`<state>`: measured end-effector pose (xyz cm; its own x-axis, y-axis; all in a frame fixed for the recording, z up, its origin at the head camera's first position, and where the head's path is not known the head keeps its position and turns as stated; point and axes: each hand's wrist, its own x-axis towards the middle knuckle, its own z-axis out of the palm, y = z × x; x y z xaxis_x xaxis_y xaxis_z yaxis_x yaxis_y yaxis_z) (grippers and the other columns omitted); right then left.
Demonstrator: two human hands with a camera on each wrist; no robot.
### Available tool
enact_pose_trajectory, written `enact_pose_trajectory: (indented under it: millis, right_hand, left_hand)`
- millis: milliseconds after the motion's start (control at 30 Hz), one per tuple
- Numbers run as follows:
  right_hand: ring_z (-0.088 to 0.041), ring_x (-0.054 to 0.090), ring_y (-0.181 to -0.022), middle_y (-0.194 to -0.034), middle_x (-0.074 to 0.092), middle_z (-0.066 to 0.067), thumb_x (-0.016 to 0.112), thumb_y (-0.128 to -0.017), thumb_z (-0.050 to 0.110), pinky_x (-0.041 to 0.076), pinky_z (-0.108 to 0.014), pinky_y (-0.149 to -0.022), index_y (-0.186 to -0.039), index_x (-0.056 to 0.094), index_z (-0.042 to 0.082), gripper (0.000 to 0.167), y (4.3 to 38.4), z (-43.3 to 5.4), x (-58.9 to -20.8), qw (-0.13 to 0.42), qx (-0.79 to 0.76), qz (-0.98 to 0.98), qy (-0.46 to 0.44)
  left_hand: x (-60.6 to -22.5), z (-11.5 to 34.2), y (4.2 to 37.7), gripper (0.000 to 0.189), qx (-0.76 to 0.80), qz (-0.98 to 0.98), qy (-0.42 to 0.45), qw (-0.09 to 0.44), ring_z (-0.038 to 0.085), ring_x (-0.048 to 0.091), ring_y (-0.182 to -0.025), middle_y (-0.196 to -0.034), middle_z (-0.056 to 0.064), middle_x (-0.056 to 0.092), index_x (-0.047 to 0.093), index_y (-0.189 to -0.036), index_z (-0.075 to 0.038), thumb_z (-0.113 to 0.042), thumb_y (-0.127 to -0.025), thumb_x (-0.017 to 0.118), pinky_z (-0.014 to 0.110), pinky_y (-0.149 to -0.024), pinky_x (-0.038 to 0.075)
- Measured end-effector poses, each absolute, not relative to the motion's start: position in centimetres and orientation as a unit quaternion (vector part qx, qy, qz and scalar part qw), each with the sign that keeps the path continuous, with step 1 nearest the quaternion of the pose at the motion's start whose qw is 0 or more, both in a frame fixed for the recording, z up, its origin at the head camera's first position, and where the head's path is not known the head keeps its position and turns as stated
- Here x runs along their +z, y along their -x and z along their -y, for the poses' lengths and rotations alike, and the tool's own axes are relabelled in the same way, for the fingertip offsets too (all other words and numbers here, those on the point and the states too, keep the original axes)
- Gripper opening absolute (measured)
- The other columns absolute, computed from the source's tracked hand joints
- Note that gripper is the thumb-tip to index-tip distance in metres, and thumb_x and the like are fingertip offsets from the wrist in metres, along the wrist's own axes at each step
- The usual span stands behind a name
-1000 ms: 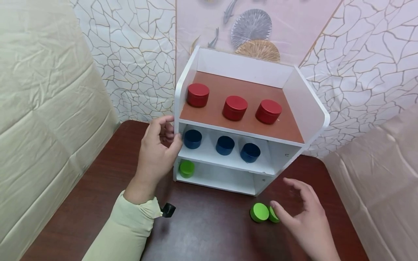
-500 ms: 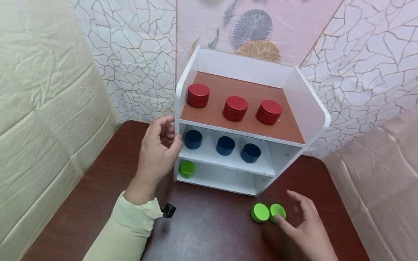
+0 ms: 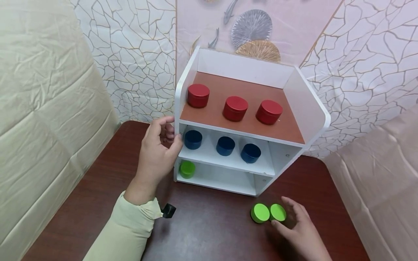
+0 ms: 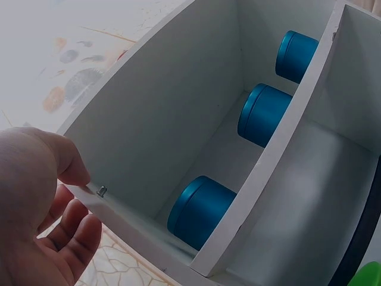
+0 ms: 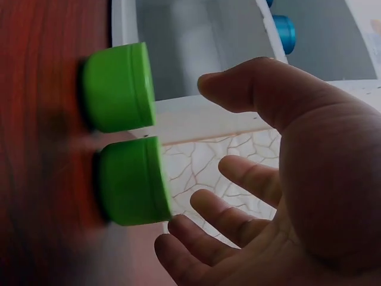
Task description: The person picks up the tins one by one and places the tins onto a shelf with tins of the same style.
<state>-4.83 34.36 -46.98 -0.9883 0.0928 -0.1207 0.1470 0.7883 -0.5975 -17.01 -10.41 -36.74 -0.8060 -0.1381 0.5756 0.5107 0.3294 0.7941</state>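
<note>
the green tins (image 3: 260, 213) are bright lime, the blue tins (image 3: 225, 146) deep-toned, the red tins (image 3: 235, 108) crimson. the shelf unit (image 3: 305, 103) is white with a red-brown top board (image 3: 254, 90); the bench (image 3: 209, 224) is dark reddish brown, wood-grained. gold-brown crackle lines cover the white wall covering (image 3: 137, 54).

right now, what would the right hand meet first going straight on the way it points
Most likely the green tin nearest the right hand, seen between its thumb and fingers in the head view; the gap is hard to judge.
</note>
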Motion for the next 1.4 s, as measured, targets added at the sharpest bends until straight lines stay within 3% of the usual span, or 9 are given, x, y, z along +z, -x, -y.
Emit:
enact_pose_trajectory:
  millis: [133,467,733,1167,1400]
  right_hand:
    - [-0.039,0.061,-0.143,-0.159,0.049,-0.02,0.094,-0.093,0.04,0.055,-0.022,-0.103,-0.167,0.045,0.01,0.094,5.1,-34.6,-47.6,0.049,-0.321,-0.944,-0.061]
    - [-0.039,0.064,-0.139,-0.155,0.05,-0.025,0.094,-0.093,0.029,0.057,-0.019,-0.098,-0.164,0.048,0.002,0.089,5.5,-34.9,-49.0,0.052,-0.336,-0.939,-0.053]
    - [-0.038,0.063,-0.138,-0.154,0.054,-0.025,0.094,-0.093,0.033,0.055,-0.016,-0.098,-0.16,0.053,0.002,0.084,5.6,-35.1,-49.5,0.039,-0.313,-0.948,-0.051]
    - [-0.037,0.06,-0.139,-0.156,0.058,-0.025,0.091,-0.095,0.043,0.054,-0.026,-0.1,-0.16,0.054,0.006,0.083,5.9,-35.2,-49.7,0.036,-0.289,-0.955,-0.061]
    - [-0.035,0.062,-0.135,-0.154,0.059,-0.025,0.09,-0.096,0.039,0.055,-0.028,-0.097,-0.16,0.055,0.005,0.08,6.0,-35.2,-49.9,0.035,-0.288,-0.954,-0.068]
  left_hand:
    - [-36.8,10.4,17.0,0.048,-0.567,0.762,0.124,0.287,0.016,0.064,-0.101,-0.118,0.01,0.064,0.061,-0.147,-0.011,-0.006,-0.101,0.074,0.018,-0.084,0.057]
    - [-36.9,10.5,17.0,0.048,-0.565,0.763,0.122,0.287,0.015,0.064,-0.101,-0.118,0.01,0.064,0.061,-0.147,-0.012,-0.005,-0.101,0.075,0.018,-0.084,0.058]
    - [-36.9,10.5,17.1,0.048,-0.566,0.763,0.123,0.287,0.015,0.064,-0.101,-0.118,0.01,0.064,0.061,-0.147,-0.012,-0.005,-0.101,0.074,0.018,-0.084,0.057]
    - [-36.8,10.5,17.0,0.048,-0.565,0.763,0.125,0.287,0.014,0.064,-0.101,-0.118,0.009,0.064,0.061,-0.147,-0.012,-0.006,-0.101,0.075,0.018,-0.084,0.057]
    - [-36.8,10.4,17.0,0.048,-0.562,0.766,0.122,0.286,0.014,0.063,-0.102,-0.118,0.009,0.064,0.061,-0.147,-0.012,-0.007,-0.102,0.074,0.018,-0.085,0.057]
